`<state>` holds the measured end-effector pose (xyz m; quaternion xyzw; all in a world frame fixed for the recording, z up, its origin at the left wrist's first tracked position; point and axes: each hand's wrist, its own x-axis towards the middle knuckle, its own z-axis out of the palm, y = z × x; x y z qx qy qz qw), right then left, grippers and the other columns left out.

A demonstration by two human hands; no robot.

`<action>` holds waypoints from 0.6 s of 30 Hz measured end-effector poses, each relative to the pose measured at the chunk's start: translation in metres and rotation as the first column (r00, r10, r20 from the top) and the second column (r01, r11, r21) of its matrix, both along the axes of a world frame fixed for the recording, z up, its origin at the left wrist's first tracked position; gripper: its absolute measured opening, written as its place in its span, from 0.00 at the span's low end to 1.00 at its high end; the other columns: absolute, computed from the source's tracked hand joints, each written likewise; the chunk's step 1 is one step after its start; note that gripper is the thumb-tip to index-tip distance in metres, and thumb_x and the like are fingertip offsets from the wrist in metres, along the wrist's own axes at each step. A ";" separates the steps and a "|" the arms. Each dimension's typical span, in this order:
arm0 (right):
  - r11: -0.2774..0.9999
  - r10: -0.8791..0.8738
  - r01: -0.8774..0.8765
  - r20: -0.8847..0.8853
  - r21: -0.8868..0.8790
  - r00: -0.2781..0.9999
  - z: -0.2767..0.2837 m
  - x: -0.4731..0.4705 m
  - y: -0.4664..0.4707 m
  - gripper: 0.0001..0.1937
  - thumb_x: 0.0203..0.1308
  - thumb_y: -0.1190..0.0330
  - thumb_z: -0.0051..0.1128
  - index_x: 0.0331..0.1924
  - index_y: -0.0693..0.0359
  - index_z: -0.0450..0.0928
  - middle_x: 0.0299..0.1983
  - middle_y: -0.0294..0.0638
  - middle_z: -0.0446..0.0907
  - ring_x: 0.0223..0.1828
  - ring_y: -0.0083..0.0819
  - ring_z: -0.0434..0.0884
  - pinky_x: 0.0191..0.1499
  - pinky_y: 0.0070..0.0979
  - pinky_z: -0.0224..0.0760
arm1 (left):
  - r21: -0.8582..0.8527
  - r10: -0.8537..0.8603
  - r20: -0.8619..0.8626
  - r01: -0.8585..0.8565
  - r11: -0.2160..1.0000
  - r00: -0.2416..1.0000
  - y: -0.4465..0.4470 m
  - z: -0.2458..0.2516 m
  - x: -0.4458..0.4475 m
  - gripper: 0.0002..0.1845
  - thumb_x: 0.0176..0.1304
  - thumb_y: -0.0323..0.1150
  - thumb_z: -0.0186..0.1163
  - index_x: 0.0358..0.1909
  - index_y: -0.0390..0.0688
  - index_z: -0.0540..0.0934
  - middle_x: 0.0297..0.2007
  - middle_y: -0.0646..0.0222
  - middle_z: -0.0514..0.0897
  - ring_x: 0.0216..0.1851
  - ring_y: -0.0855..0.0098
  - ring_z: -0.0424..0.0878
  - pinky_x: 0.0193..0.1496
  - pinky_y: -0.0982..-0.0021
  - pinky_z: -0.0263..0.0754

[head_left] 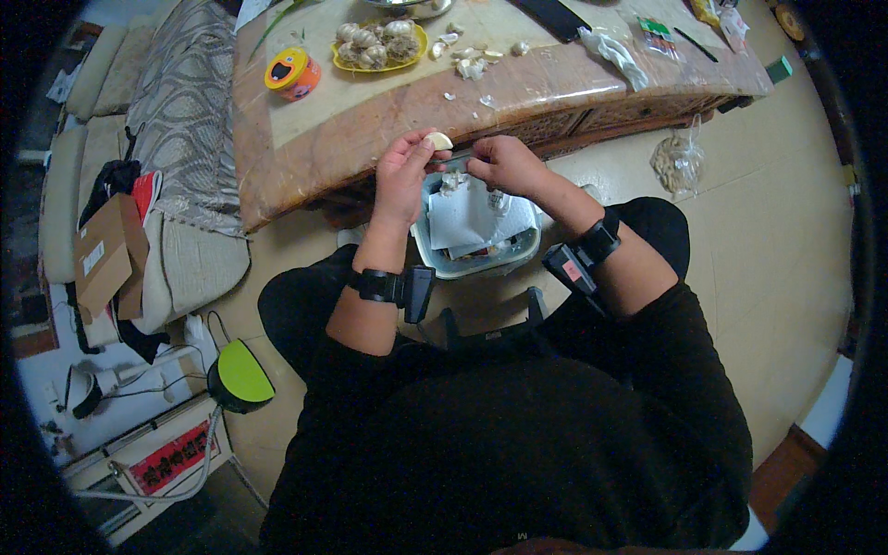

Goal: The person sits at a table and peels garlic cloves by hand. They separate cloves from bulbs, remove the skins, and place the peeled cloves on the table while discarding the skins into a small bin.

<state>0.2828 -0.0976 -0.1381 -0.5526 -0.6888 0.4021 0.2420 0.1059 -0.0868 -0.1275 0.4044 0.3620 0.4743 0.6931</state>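
My left hand (408, 170) holds a pale garlic clove (440, 141) between thumb and fingers, above the near edge of the table (333, 159). My right hand (505, 165) is a little to the right, its fingers curled together; whether something small is between them cannot be told. Below both hands stands a plastic bin (531, 246) with white paper and garlic skins in it. On the table, a yellow plate (341, 64) bears several garlic bulbs (372, 55). Loose cloves and a partly opened bulb (472, 68) lie to its right, with bits of skin nearer the edge.
An orange can with a yellow lid (288, 71) stands left of the plate. A white cloth or crumpled plastic (616, 57) and a black pen (696, 44) lie at the right. A clear bag (680, 163) is on the floor. A sofa with a cardboard box (104, 257) is at the left.
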 end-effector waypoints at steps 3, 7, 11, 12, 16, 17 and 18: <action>0.979 -0.044 0.011 0.158 0.205 0.986 0.000 -0.004 -0.003 0.08 0.49 0.66 0.51 0.26 0.63 0.73 0.23 0.47 0.76 0.25 0.40 0.77 0.29 0.30 0.69 | -0.058 0.025 0.011 -0.024 0.998 1.000 0.001 0.002 -0.003 0.12 0.59 0.31 0.51 0.44 0.40 0.69 0.35 0.64 0.78 0.33 0.73 0.76 0.33 0.75 0.71; 0.984 -0.061 0.020 0.228 0.178 0.972 0.009 -0.002 -0.001 0.09 0.49 0.64 0.52 0.27 0.61 0.75 0.25 0.47 0.77 0.29 0.44 0.76 0.32 0.32 0.69 | -0.163 0.093 -0.003 -0.092 0.982 0.996 0.007 0.005 -0.007 0.12 0.58 0.32 0.52 0.43 0.39 0.69 0.33 0.63 0.77 0.31 0.70 0.76 0.31 0.72 0.71; 0.991 -0.085 0.061 0.216 0.116 0.973 0.012 0.009 0.017 0.10 0.50 0.64 0.54 0.30 0.63 0.75 0.23 0.44 0.78 0.22 0.34 0.77 0.27 0.29 0.69 | -0.238 0.243 -0.009 -0.238 0.942 0.970 0.028 0.003 -0.021 0.13 0.58 0.31 0.50 0.44 0.40 0.66 0.33 0.61 0.77 0.26 0.72 0.76 0.25 0.73 0.72; 0.987 -0.126 0.111 0.126 0.117 0.984 0.011 0.014 0.022 0.10 0.50 0.64 0.54 0.29 0.64 0.75 0.23 0.43 0.77 0.21 0.31 0.77 0.26 0.27 0.69 | -0.244 0.263 0.007 -0.254 0.936 0.965 0.038 0.002 -0.027 0.12 0.58 0.31 0.50 0.44 0.40 0.66 0.33 0.61 0.77 0.25 0.71 0.76 0.24 0.73 0.72; 0.956 -0.245 0.249 -0.043 0.156 0.969 0.004 0.030 0.058 0.09 0.50 0.69 0.54 0.30 0.67 0.74 0.21 0.40 0.77 0.20 0.23 0.76 0.23 0.20 0.69 | -0.265 0.310 0.049 -0.287 0.920 0.949 0.078 -0.007 -0.048 0.12 0.59 0.30 0.48 0.44 0.38 0.65 0.33 0.58 0.76 0.25 0.66 0.76 0.23 0.70 0.73; 0.947 -0.300 0.302 -0.041 0.112 0.953 0.003 0.034 0.068 0.08 0.50 0.69 0.54 0.31 0.67 0.74 0.22 0.40 0.77 0.20 0.23 0.76 0.23 0.20 0.69 | -0.284 0.324 0.044 -0.299 0.911 0.945 0.088 -0.009 -0.052 0.12 0.59 0.30 0.48 0.44 0.38 0.65 0.33 0.58 0.76 0.26 0.65 0.76 0.23 0.70 0.73; 0.936 -0.299 0.307 -0.072 0.173 0.952 0.004 0.039 0.077 0.08 0.50 0.70 0.53 0.31 0.67 0.74 0.22 0.40 0.77 0.20 0.22 0.76 0.23 0.20 0.69 | -0.289 0.355 0.070 -0.321 0.902 0.932 0.098 -0.012 -0.054 0.12 0.58 0.27 0.47 0.44 0.38 0.65 0.35 0.58 0.75 0.27 0.64 0.76 0.25 0.69 0.73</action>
